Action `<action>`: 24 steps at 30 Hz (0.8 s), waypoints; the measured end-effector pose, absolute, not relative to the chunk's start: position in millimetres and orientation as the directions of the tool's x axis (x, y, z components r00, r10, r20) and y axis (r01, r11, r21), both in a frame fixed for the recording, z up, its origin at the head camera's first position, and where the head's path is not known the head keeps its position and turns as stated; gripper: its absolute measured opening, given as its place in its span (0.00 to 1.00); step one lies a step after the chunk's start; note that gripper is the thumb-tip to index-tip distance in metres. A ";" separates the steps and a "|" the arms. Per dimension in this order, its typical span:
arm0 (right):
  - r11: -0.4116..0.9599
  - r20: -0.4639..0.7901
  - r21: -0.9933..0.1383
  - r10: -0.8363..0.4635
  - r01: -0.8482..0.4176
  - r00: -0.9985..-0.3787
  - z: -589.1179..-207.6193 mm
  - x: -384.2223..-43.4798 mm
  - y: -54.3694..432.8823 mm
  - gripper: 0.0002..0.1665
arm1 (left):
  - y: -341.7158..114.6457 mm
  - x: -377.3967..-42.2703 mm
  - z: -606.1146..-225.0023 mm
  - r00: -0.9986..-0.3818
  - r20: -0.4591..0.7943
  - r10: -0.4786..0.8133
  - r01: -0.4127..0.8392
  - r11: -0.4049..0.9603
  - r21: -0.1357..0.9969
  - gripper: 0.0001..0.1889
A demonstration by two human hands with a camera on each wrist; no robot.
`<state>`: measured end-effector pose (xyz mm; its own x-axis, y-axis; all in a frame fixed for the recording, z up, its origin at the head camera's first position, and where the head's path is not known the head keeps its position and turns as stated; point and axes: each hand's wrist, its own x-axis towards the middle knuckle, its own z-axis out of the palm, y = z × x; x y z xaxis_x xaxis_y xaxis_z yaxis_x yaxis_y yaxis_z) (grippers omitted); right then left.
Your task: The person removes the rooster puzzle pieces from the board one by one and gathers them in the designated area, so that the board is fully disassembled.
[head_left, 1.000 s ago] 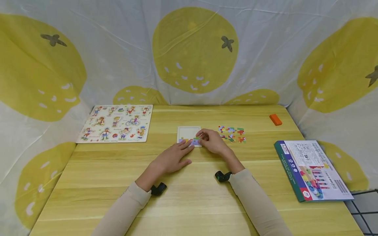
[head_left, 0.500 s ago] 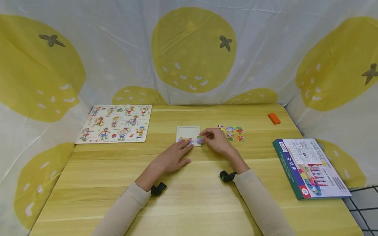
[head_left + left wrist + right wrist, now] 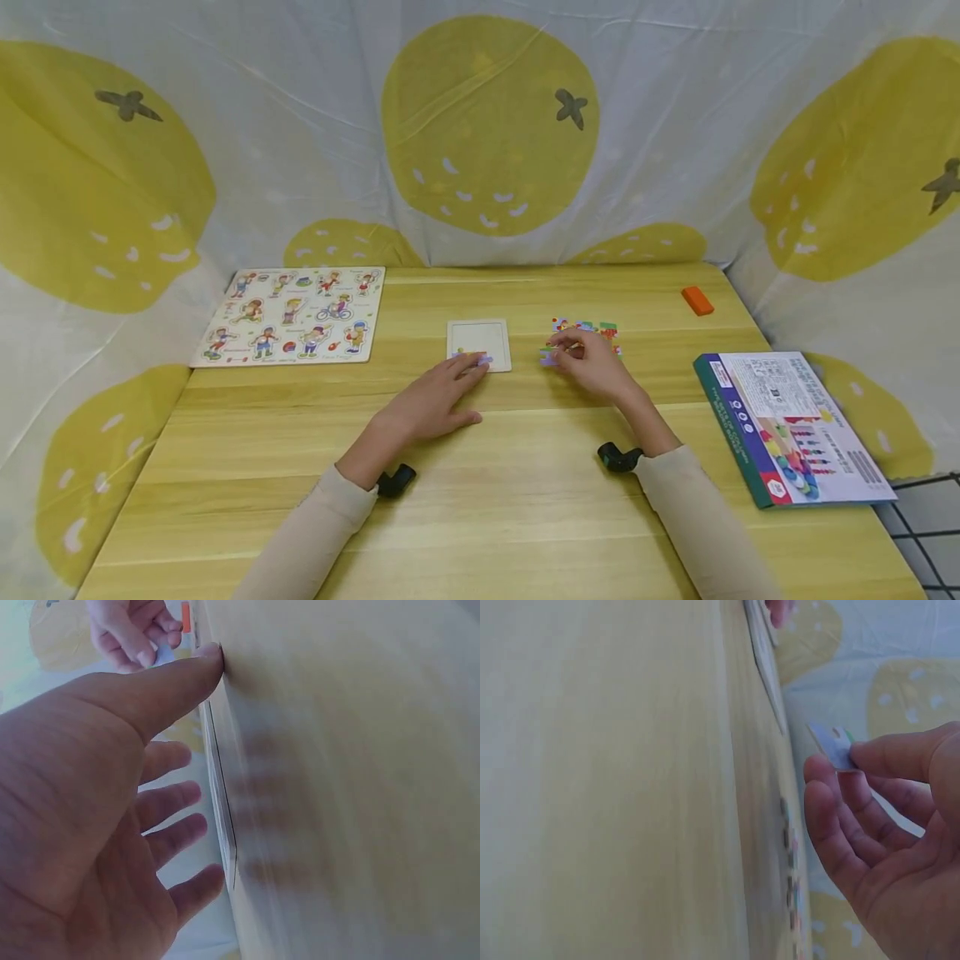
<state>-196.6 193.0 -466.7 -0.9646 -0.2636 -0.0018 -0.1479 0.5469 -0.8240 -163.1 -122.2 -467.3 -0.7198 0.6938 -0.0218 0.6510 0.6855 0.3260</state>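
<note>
My right hand (image 3: 597, 367) pinches a jigsaw puzzle piece (image 3: 831, 745), purple with some green, between thumb and fingertips. In the right wrist view the piece is held up off the table. Several loose jigsaw pieces (image 3: 610, 328) lie under and beyond this hand, partly hidden by it. My left hand (image 3: 431, 398) lies with extended fingers over the lower edge of a small white square puzzle tray (image 3: 478, 334). A few purple pieces (image 3: 482, 359) sit along the tray's bottom edge, partly covered by the left fingertips.
A wooden board with sports figures (image 3: 288, 317) lies at the back left. An orange block (image 3: 697, 301) is at the back right, and a flat printed box (image 3: 795, 425) lies near the right edge of the wooden table (image 3: 480, 517). Patterned cloth surrounds the back.
My right hand has lifted a puzzle piece out of the tray's lower right area and moved right with it, to beside the loose pieces. The left hand has stayed nearly still.
</note>
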 end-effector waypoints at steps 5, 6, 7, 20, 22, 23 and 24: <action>0.569 -0.005 -0.813 -0.219 -0.124 -0.976 -463.6 -188.7 211.9 0.14 | -123.4 -162.8 -465.7 -0.723 -0.064 0.687 0.630 0.695 0.346 0.41; 0.570 -0.007 -0.813 -0.211 -0.118 -0.977 -463.4 -187.1 215.6 0.14 | -123.4 -163.0 -465.6 -0.723 -0.071 0.687 0.627 0.696 0.350 0.41; 0.568 -0.009 -0.816 -0.204 -0.111 -0.979 -463.3 -185.7 219.4 0.14 | -123.2 -163.3 -465.4 -0.724 -0.078 0.685 0.623 0.698 0.353 0.41; 0.482 -0.068 -0.875 -0.061 0.031 -0.996 -474.9 -170.7 263.3 0.14 | -123.1 -163.5 -465.3 -0.726 -0.097 0.681 0.615 0.705 0.352 0.41; 0.483 -0.072 -0.875 -0.055 0.036 -0.996 -475.1 -168.2 266.9 0.15 | -123.3 -163.4 -464.7 -0.728 -0.101 0.678 0.612 0.709 0.351 0.41; 0.486 -0.075 -0.873 -0.053 0.040 -0.996 -475.0 -167.1 268.5 0.15 | -123.5 -163.4 -464.6 -0.728 -0.102 0.678 0.612 0.710 0.349 0.41; 0.494 -0.079 -0.869 -0.050 0.044 -0.996 -474.8 -166.0 269.8 0.15 | -123.6 -163.4 -464.4 -0.728 -0.103 0.677 0.611 0.710 0.349 0.41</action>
<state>-166.0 269.8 -474.8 -0.9957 -0.0499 -0.0786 0.0439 0.4935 -0.8686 -163.4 -123.6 -464.4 -0.7285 0.6774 -0.1026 0.6112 0.7102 0.3492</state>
